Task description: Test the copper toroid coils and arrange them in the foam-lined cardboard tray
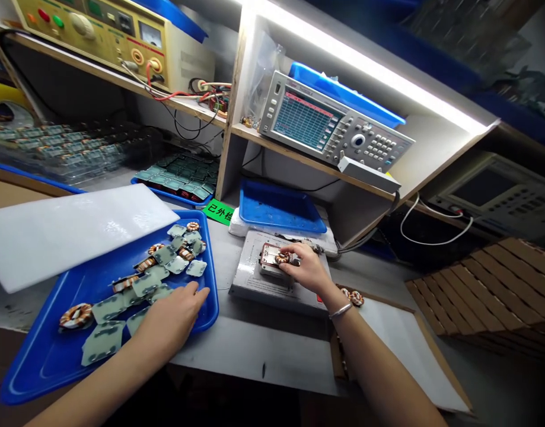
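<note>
R hand (308,268) is pinched on a copper-and-white ring-shaped coil (281,258) atop a small silver box-like fixture (268,255), at 2 o'clock from L hand (177,312). L hand's over blue plastic tray's (41,362) 3 o'clock side; can't tell its grip. Step's prob. seating coil; next move calls for flat, steady contact.

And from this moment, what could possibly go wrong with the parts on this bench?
If the right grip slips, the coil could shift on the fixture. In the blue tray, some green boards overlap, so lifting one might drag its neighbours. The right forearm lies close to the loose ring coils and might nudge them.
</note>
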`<state>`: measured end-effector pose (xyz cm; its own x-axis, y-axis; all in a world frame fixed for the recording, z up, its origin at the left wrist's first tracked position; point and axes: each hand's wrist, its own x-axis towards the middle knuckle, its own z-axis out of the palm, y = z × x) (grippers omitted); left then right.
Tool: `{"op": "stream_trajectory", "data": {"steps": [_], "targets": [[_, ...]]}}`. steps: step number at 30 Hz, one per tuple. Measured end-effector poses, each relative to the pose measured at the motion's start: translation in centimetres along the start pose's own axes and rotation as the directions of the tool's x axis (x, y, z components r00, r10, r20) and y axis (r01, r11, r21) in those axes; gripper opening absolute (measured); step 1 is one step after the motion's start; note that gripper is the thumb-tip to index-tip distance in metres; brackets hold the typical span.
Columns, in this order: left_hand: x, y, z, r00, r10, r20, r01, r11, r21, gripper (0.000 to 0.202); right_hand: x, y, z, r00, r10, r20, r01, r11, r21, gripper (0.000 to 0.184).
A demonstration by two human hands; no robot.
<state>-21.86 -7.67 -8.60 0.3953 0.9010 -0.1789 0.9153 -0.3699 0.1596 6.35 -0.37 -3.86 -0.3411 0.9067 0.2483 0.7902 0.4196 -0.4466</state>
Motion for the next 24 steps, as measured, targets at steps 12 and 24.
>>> {"op": "stream_trajectory", "data": {"steps": [12, 24], "targets": [[0.8, -0.9, 1.0, 0.997, -0.009, 0.079, 0.01, 1.0, -0.001, 0.052, 0.5, 0.5, -1.7, 0.981, -0.071, 0.183, 0.074, 0.997, -0.013, 0.034], [1.4, -3.6, 3.2, 0.998, 0.047, -0.035, -0.058, 0.881, -0.47, 0.038, 1.5, 0.6, 0.1, 0.993, -0.031, 0.117, 0.039, 0.997, -0.062, 0.026]]}}
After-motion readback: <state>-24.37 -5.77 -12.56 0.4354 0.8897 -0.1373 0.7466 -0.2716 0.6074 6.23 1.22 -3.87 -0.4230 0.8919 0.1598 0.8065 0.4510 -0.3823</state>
